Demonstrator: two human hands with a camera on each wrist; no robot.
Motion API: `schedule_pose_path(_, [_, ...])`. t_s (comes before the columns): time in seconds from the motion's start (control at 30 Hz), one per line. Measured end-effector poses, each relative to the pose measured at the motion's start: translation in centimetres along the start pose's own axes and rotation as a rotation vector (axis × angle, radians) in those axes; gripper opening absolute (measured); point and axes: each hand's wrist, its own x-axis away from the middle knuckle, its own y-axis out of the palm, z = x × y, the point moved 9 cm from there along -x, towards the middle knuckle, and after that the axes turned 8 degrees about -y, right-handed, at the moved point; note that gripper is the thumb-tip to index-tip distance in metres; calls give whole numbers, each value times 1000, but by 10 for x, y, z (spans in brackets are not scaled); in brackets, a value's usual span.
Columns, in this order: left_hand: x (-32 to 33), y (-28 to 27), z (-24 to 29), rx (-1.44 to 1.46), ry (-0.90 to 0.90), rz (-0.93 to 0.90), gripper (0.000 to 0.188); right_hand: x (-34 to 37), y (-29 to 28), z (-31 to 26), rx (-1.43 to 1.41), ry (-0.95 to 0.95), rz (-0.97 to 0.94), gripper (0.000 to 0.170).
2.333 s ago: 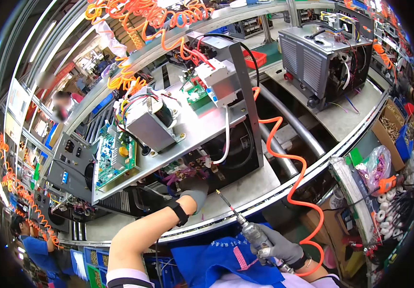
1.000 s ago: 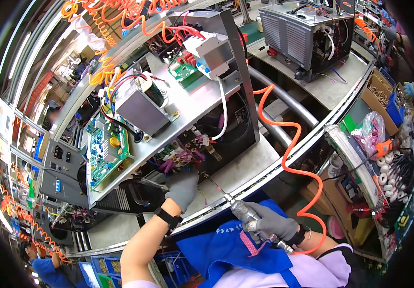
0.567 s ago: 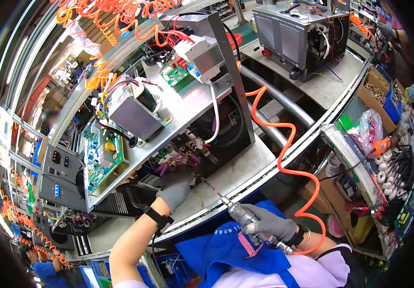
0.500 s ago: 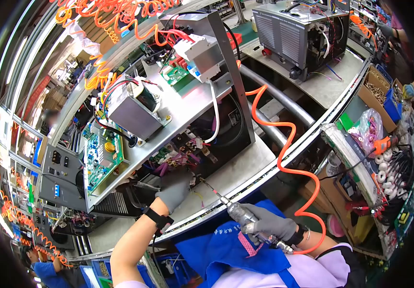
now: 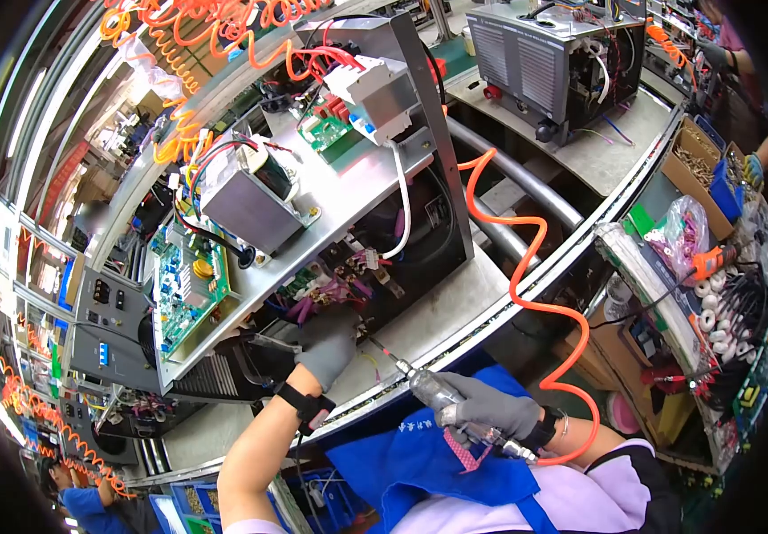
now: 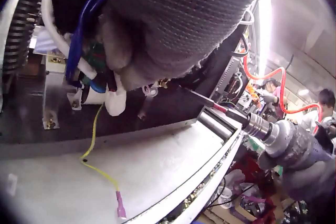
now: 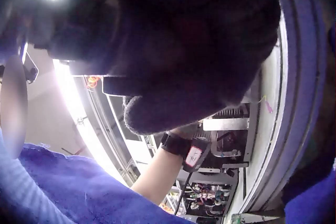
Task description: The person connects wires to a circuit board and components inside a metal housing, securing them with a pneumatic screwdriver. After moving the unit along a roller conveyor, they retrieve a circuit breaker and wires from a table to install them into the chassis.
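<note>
My gloved left hand [image 5: 330, 343] reaches into the lower opening of the machine chassis [image 5: 312, 254]. In the left wrist view, its curled fingers [image 6: 116, 45] hold wires, with a white sleeve [image 6: 115, 102] showing just below them. My gloved right hand [image 5: 495, 411] grips a pneumatic screwdriver [image 5: 437, 390] fed by an orange air hose [image 5: 535, 307]. The bit [image 6: 210, 102] points at a brass screw [image 6: 164, 83] right beside the left fingers. In the right wrist view the dark glove [image 7: 184, 77] hides most of the tool.
A transformer box [image 5: 255, 200] and a green circuit board [image 5: 190, 289] sit on the chassis's metal shelf. A yellow wire [image 6: 93, 134] trails over the pale base plate [image 6: 157, 166]. Another machine [image 5: 548, 71] stands at the back right. Boxes of parts [image 5: 700, 169] line the right side.
The screwdriver has moved up and left, bringing its bit in beside my left hand at the opening. My left hand stays at the chassis. The head view has shifted slightly.
</note>
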Motion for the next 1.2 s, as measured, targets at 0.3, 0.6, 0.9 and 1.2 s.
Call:
schedule_pose_path(0.3, [-2,-12,-1,46,-98,2,11,-9,3,5,35,-9,37,72])
schedule_pose_path(0.6, [3,-10,-9,212,-137,15,19,-14,15,8,11,-25,112,58])
schedule_pose_path(0.9, [5,-12,-9,231,-215,96,26,-5,15,2,58,-60,133,66])
schedule_pose_path(1.2, [7,-7,4,177,-165,164,25,10,22,2,42,-40,127,70])
